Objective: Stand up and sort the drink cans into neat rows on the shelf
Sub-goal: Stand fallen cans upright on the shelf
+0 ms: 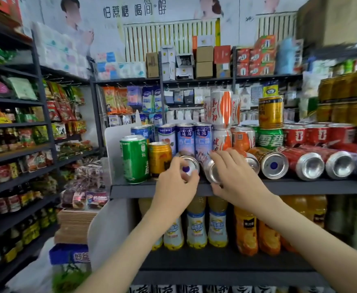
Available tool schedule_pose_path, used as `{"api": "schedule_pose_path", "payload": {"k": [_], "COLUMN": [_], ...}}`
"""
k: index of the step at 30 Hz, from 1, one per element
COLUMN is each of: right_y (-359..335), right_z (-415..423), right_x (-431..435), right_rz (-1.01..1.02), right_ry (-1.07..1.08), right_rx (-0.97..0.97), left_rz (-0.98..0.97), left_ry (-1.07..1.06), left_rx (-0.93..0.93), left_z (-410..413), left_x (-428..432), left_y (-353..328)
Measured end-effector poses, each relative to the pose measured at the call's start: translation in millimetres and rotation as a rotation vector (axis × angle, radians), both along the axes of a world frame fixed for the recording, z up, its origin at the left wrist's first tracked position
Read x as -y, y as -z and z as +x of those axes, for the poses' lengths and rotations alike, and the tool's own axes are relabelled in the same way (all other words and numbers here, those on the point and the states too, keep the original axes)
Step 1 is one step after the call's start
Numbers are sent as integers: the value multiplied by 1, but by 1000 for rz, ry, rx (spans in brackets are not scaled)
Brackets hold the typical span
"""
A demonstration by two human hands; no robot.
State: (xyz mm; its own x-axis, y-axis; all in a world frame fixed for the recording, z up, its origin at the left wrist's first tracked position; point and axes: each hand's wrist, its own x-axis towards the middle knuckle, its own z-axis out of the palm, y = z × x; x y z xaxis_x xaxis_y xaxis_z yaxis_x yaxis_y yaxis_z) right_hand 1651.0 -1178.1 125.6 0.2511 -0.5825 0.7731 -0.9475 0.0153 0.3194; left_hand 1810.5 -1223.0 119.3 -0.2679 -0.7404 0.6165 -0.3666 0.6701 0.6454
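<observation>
two fallen drink cans are held at the near edge of a dark metal shelf, as seen from the head camera. the left hand is curled around the rim of a blue-dotted can, which lies on its side with its base turned toward the viewer, just right of an upright gold can and a tall green can. the right hand is wrapped over a silver-based can, also lying on its side, with the fingers laid across its top and the thumb tucked beneath it at the shelf lip. the two held cans are set side by side; whether they touch cannot be told. behind them a row of blue-and-white cans is stood upright. to the right, more toppled cans are seen with bases outward: an orange-and-gold can and two red lying cans. farther back, a white-and-orange can is stacked on another of its kind, and a yellow can is stacked on a green lettered can, with red upright cans beside it. the shelf's left end is closed by a white divider panel. on the level below, pale yellow bottles and orange bottles are lined up. snack packets are hung on the racks at far left.
</observation>
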Motion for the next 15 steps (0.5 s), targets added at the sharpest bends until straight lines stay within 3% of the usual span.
{"api": "schedule_pose_path", "payload": {"k": [3, 7, 11, 15], "right_y": [2, -2, -4, -1], "right_z": [1, -8, -16, -25], "right_x": [-6, -16, -24, -30], "right_rz": [-65, -150, -194, -197], "right_ry": [-44, -78, -145, -203], "right_rx": [-23, 17, 28, 48], "left_rz": [549, 911, 1059, 1019], "left_ry": [276, 531, 651, 680], "left_rx": [-146, -357, -478, -496], "left_z": [-14, -27, -36, -47], "left_x": [-14, -12, -8, -11], "left_y": [-11, -23, -35, -39]}}
